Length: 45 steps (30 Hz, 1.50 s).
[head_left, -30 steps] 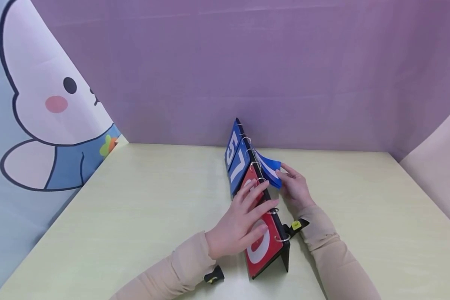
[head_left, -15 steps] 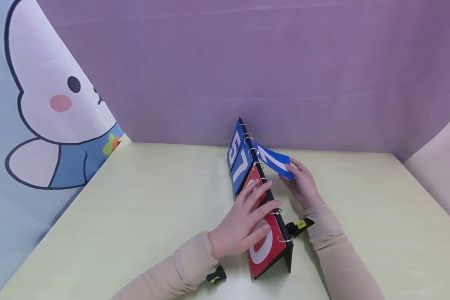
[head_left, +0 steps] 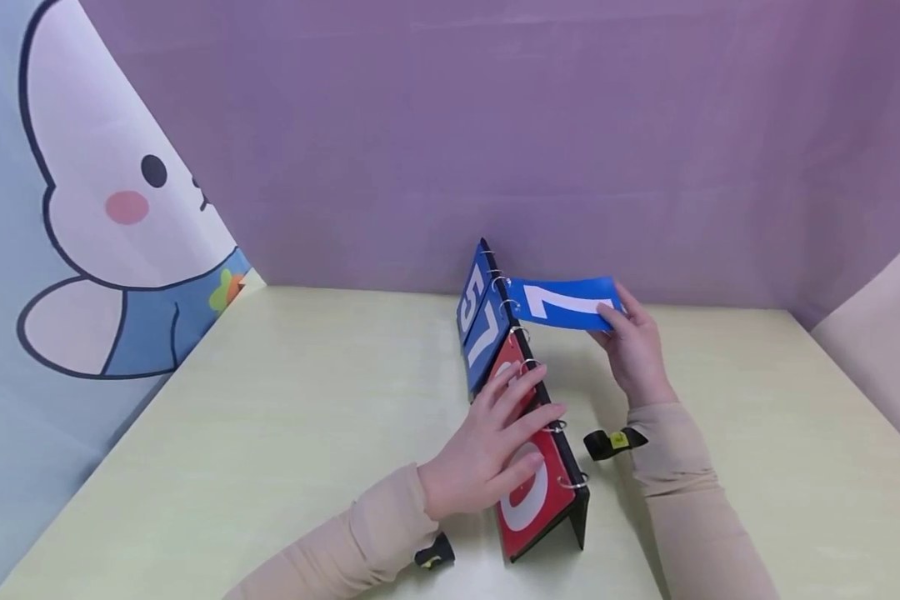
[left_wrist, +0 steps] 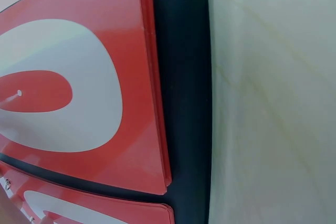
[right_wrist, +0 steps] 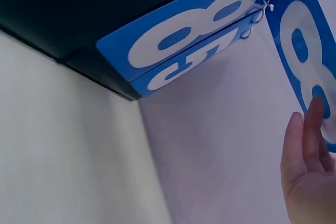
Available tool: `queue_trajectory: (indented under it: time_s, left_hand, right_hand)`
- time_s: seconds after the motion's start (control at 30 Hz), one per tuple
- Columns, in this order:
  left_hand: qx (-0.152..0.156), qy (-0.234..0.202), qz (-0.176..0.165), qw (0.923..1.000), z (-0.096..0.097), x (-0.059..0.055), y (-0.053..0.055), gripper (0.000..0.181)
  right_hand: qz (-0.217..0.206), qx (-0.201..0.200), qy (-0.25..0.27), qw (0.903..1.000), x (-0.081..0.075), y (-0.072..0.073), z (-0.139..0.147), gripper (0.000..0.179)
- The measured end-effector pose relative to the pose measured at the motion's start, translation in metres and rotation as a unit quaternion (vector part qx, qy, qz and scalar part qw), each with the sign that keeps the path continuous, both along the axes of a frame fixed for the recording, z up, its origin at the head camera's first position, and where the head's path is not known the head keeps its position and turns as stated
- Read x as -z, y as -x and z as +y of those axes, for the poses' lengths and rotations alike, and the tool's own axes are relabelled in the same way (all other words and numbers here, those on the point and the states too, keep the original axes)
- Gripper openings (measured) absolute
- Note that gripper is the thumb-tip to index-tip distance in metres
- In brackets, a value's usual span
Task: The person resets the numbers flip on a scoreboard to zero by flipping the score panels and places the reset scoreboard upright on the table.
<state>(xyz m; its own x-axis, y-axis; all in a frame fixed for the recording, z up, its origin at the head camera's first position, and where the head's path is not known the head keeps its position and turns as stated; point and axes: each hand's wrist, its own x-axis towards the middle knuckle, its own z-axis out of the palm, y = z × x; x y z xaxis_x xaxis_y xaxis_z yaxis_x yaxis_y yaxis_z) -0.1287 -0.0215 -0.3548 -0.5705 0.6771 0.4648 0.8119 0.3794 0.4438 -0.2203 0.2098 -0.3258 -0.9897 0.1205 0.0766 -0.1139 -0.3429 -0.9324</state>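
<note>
A tabletop flip scoreboard [head_left: 567, 457] stands as a black tent frame with number cards on metal rings along its ridge. My right hand [head_left: 636, 350] pinches the outer end of a blue number card [head_left: 562, 304], held out nearly level from the far side and showing a 7. The right wrist view shows an 8 on its underside, with fingertips against it. My left hand [head_left: 480, 454] rests spread over the red cards [head_left: 558, 492] on the near side, fingertips close to the ridge. A big 0 fills the red card [left_wrist: 142, 77] in the left wrist view.
Blue cards [head_left: 483, 304] reading 5 and 7 hang on the left face. Behind the board, another blue 8 card [right_wrist: 118, 51] and a 5 card hang. A purple backdrop [head_left: 450, 150] rises beyond the pale table [head_left: 330, 375], with a cartoon panel [head_left: 82, 167] at left.
My right hand has swung the blue card from hanging low behind the ridge up and outward to the right, nearly level. The left hand stays in place on the red cards.
</note>
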Motion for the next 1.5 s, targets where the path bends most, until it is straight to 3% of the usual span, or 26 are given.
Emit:
queue_trajectory:
  time_s: [0.23, 0.6, 0.77, 0.9, 1.03, 1.33, 1.5]
  left_hand:
    - [0.0, 0.006, -0.015, 0.9999, 0.001, -0.001, -0.002, 0.054]
    - [0.003, 0.001, -0.02, 0.9998, 0.001, -0.002, -0.002, 0.054]
    - [0.003, 0.0, -0.015, 0.9999, 0.0, -0.001, -0.001, 0.053]
    - [0.006, 0.0, -0.015, 0.9999, 0.0, -0.002, -0.001, 0.053]
    - [0.008, 0.0, -0.012, 0.9999, 0.0, -0.002, -0.001, 0.053]
    - [0.011, 0.001, 0.006, 0.9999, 0.0, -0.002, 0.001, 0.054]
    - [0.012, 0.002, 0.032, 0.9994, 0.0, -0.001, 0.002, 0.048]
  right_hand:
    - [0.02, 0.009, -0.089, 0.9958, -0.019, 0.001, -0.005, 0.063]
    - [0.05, 0.003, -0.113, 0.9923, -0.06, 0.004, -0.013, 0.062]
    - [0.103, -0.011, -0.165, 0.9809, -0.071, 0.005, -0.024, 0.062]
    - [0.137, -0.025, -0.247, 0.9591, -0.077, 0.007, -0.035, 0.062]
    - [0.142, -0.033, -0.331, 0.9322, -0.08, 0.01, -0.048, 0.061]
    - [0.175, -0.1, -0.439, 0.8757, -0.065, 0.013, -0.064, 0.059]
    - [0.202, -0.128, -0.493, 0.8366, -0.057, 0.013, -0.068, 0.056]
